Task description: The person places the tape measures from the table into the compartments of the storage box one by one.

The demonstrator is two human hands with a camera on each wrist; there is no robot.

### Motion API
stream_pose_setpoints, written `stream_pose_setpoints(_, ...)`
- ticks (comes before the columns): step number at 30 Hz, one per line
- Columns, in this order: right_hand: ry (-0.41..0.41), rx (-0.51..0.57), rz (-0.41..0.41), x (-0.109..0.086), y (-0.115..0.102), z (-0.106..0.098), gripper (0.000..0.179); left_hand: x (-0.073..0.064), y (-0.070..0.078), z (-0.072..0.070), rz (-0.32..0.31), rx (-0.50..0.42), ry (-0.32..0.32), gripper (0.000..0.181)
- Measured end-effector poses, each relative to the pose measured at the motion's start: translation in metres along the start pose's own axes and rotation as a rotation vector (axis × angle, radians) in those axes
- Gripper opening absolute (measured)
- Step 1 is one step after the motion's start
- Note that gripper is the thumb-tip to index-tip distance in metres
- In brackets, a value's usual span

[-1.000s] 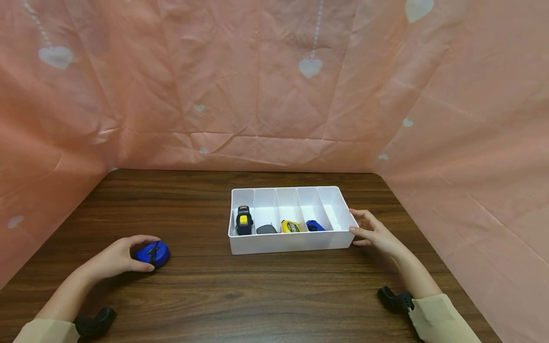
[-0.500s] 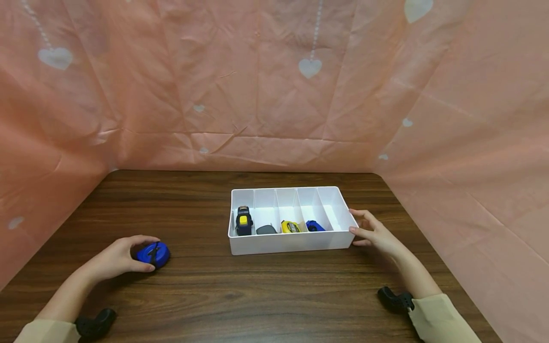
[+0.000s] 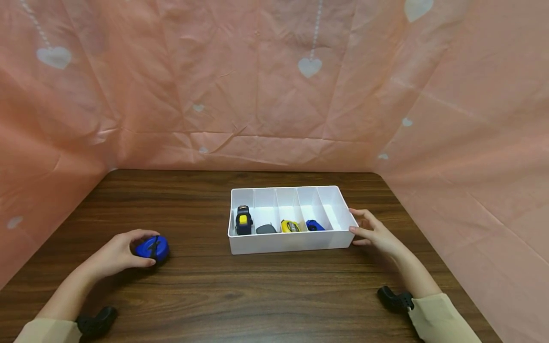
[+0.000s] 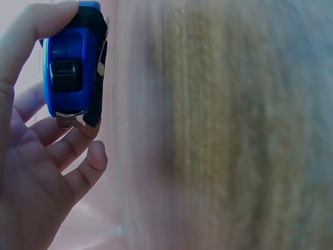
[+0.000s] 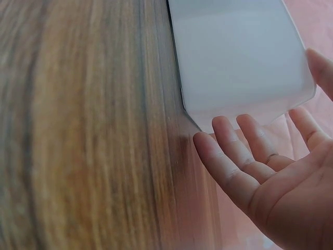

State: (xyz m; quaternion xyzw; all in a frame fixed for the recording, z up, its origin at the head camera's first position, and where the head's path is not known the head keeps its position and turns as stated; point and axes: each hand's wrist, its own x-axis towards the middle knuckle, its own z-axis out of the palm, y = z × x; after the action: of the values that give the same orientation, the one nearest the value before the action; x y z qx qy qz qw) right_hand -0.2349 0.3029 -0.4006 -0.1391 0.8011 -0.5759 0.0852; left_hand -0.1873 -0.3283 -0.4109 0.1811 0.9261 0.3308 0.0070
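Note:
My left hand grips a blue tape measure with a black band, thumb and fingers on opposite sides of its case. In the left wrist view the tape measure shows a black button and its metal end hook. My right hand touches the right end of a white divided box, with thumb and fingertips at its end wall. From the left, single compartments hold a black tape measure with a yellow button, a grey rounded piece, a yellow tape measure and a small blue item, all partly hidden by the front wall.
Everything stands on a dark wood-grain table. A pink cloth with white hearts hangs behind and along both sides. Black curved pieces sit at both wrists, below beige sleeves.
My left hand has risen slightly, and the blue tape measure has moved up with it. The right hand and the white box have stayed in place.

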Motion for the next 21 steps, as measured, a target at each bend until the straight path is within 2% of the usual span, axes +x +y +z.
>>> stream_pose_setpoints(9,0.005,0.009,0.021,0.000,-0.002,0.001,0.059,0.002,0.008,-0.003,-0.005,0.000,0.039,0.067)
stream_pose_setpoints(21,0.002,0.006,0.021,0.000,-0.001,0.000,0.058,0.005,0.012,-0.002,0.025,0.026,0.102,0.064)
